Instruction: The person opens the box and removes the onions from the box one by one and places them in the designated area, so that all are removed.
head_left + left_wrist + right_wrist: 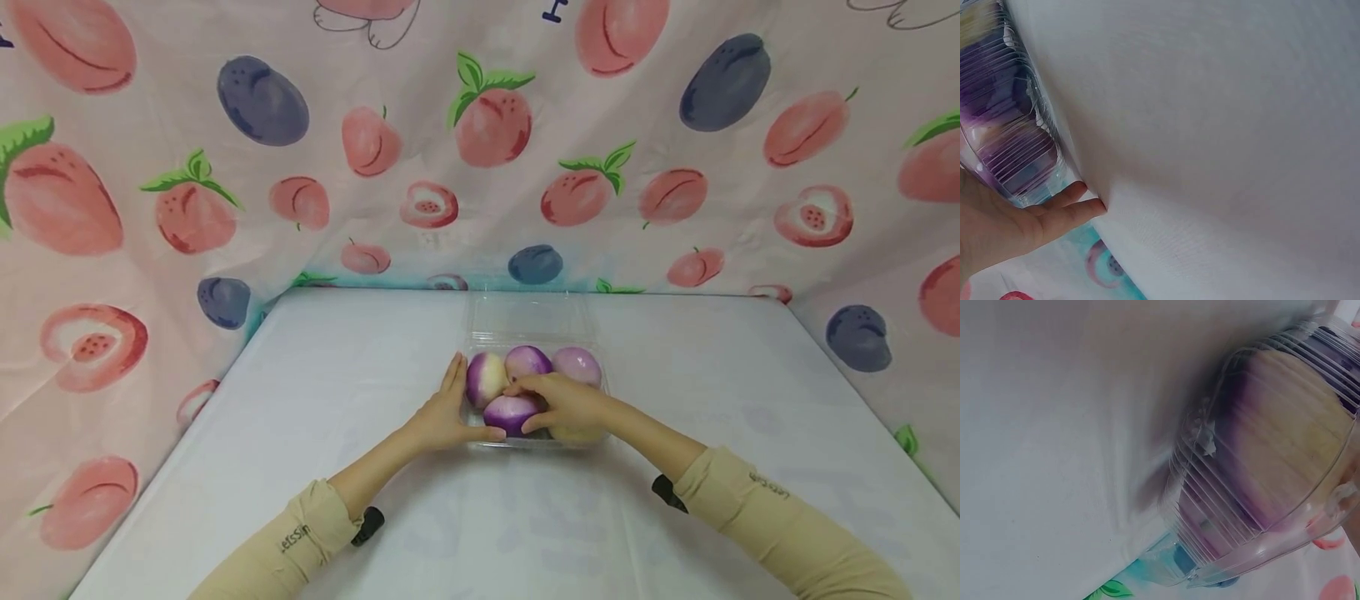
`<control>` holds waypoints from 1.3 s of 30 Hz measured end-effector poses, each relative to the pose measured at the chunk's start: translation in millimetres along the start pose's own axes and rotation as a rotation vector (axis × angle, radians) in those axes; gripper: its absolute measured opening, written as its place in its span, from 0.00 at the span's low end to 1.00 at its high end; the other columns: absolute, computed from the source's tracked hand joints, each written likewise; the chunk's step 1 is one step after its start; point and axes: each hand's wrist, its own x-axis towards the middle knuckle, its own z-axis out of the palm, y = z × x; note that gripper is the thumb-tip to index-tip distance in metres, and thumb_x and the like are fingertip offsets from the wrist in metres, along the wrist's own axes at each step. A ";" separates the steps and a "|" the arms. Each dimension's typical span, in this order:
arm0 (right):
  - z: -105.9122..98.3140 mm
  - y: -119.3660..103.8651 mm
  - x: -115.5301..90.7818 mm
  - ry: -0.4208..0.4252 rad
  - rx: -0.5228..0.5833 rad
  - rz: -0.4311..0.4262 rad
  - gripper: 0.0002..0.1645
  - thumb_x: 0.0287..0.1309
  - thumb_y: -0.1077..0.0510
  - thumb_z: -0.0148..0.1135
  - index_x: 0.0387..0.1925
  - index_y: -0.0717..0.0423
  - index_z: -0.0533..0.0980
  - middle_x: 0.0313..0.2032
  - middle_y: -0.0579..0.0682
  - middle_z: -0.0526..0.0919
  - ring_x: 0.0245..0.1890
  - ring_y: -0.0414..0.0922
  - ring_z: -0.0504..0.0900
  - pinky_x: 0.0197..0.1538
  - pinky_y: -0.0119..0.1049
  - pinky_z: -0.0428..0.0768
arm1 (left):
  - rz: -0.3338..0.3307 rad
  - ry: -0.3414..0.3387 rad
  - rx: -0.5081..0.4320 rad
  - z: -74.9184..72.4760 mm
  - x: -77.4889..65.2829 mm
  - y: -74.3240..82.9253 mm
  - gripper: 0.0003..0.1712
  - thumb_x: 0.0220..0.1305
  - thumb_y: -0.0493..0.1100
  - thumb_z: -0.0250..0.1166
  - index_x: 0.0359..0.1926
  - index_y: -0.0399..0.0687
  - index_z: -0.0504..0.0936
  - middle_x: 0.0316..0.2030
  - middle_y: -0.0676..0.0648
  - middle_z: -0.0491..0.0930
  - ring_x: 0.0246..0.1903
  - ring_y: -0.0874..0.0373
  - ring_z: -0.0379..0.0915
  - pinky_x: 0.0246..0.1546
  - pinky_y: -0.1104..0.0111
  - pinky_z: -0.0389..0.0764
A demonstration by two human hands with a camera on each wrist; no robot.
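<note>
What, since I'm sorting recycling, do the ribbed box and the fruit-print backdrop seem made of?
The box: likely thin clear plastic, glossy; its ribbed walls are see-through and catch highlights. The backdrop: perhaps fabric or soft plastic sheeting, fairly matte; it's creased, but no weave shows.

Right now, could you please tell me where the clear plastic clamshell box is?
In the head view, the clamshell box sits just right of centre on the white table, left hand at its left side, right hand over it.
</note>
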 end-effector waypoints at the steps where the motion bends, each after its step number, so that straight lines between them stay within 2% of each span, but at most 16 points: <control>1: 0.4 0.4 -0.1 0.005 -0.005 -0.008 0.26 0.56 0.54 0.65 0.55 0.58 0.72 0.53 0.51 0.80 0.56 0.49 0.77 0.60 0.44 0.75 | -0.001 -0.002 -0.001 0.0 -0.2 -0.3 0.76 0.41 0.73 0.69 0.73 0.40 0.31 0.74 0.42 0.25 0.71 0.39 0.41 0.66 0.46 0.59; 7: 0.0 0.3 -2.9 0.037 0.016 0.014 0.28 0.55 0.54 0.66 0.56 0.61 0.71 0.54 0.54 0.79 0.58 0.51 0.76 0.61 0.46 0.73 | -0.004 -0.007 0.001 -1.3 -0.6 -0.5 0.76 0.41 0.73 0.69 0.73 0.41 0.30 0.74 0.43 0.24 0.71 0.39 0.41 0.66 0.46 0.60; 12: -4.7 -1.2 -6.2 0.071 0.073 0.043 0.27 0.55 0.55 0.66 0.55 0.61 0.72 0.52 0.54 0.80 0.55 0.50 0.78 0.59 0.47 0.75 | -0.003 -0.001 0.010 -2.0 0.0 -0.1 0.76 0.41 0.71 0.69 0.73 0.41 0.30 0.74 0.43 0.25 0.71 0.39 0.43 0.65 0.46 0.61; 16: -7.1 0.1 -8.1 0.088 0.128 -0.007 0.29 0.56 0.57 0.65 0.56 0.66 0.70 0.54 0.59 0.78 0.56 0.53 0.77 0.60 0.48 0.74 | 0.004 0.010 0.005 -1.4 0.1 -0.4 0.76 0.41 0.71 0.70 0.73 0.40 0.32 0.74 0.42 0.26 0.71 0.39 0.43 0.66 0.47 0.61; 21: -5.6 2.6 -12.6 0.123 0.140 -0.093 0.33 0.58 0.59 0.63 0.62 0.70 0.65 0.62 0.62 0.71 0.62 0.58 0.71 0.62 0.51 0.70 | 0.009 0.014 -0.002 -1.7 -1.1 0.8 0.75 0.41 0.70 0.70 0.73 0.38 0.33 0.74 0.41 0.26 0.71 0.38 0.43 0.66 0.46 0.61; 25: -3.8 5.5 -16.2 0.180 0.094 -0.202 0.31 0.60 0.63 0.60 0.62 0.70 0.63 0.62 0.63 0.70 0.61 0.58 0.70 0.64 0.45 0.71 | 0.010 0.011 0.010 -1.4 0.7 0.2 0.75 0.41 0.70 0.70 0.73 0.38 0.33 0.74 0.42 0.26 0.71 0.39 0.42 0.66 0.47 0.60; 28: -4.3 6.6 -19.0 0.199 0.018 -0.254 0.28 0.64 0.62 0.55 0.64 0.67 0.62 0.60 0.62 0.70 0.59 0.54 0.71 0.62 0.42 0.73 | 0.010 0.009 0.011 -0.7 2.1 -0.3 0.75 0.41 0.70 0.71 0.73 0.39 0.33 0.74 0.42 0.26 0.72 0.40 0.41 0.67 0.47 0.59; 31: -6.4 5.1 -23.1 0.166 0.011 -0.225 0.26 0.69 0.58 0.47 0.67 0.58 0.61 0.58 0.60 0.70 0.56 0.51 0.71 0.57 0.47 0.76 | 0.002 0.003 0.010 -0.4 2.2 -0.2 0.75 0.42 0.69 0.71 0.73 0.40 0.32 0.74 0.43 0.25 0.72 0.40 0.40 0.67 0.47 0.58; 33: -8.0 4.7 -25.8 0.141 0.064 -0.180 0.25 0.71 0.57 0.43 0.68 0.53 0.60 0.59 0.61 0.68 0.56 0.52 0.70 0.56 0.51 0.76 | -0.007 0.000 0.006 -0.5 2.1 -0.3 0.75 0.42 0.69 0.71 0.73 0.40 0.31 0.74 0.44 0.25 0.72 0.40 0.40 0.67 0.47 0.58; 35: -10.1 5.2 -28.8 0.125 0.183 -0.113 0.26 0.72 0.56 0.41 0.69 0.50 0.58 0.62 0.62 0.64 0.60 0.57 0.67 0.58 0.56 0.73 | -0.007 0.002 0.009 -0.8 1.9 -0.5 0.75 0.42 0.69 0.71 0.73 0.40 0.31 0.74 0.43 0.25 0.72 0.39 0.41 0.67 0.46 0.58; 37: -12.7 7.2 -32.4 0.132 0.348 -0.045 0.26 0.73 0.55 0.39 0.70 0.49 0.56 0.67 0.62 0.59 0.65 0.60 0.62 0.62 0.60 0.68 | -0.007 0.004 0.014 -1.1 1.8 -0.6 0.75 0.42 0.69 0.71 0.73 0.40 0.31 0.74 0.43 0.25 0.72 0.39 0.41 0.67 0.46 0.58; 39: -15.7 10.1 -36.2 0.158 0.549 0.017 0.28 0.74 0.54 0.38 0.72 0.46 0.52 0.71 0.58 0.53 0.68 0.58 0.57 0.65 0.55 0.64 | -0.006 0.002 0.020 -1.2 1.9 -0.7 0.75 0.43 0.69 0.71 0.73 0.40 0.31 0.74 0.44 0.25 0.71 0.39 0.42 0.67 0.47 0.58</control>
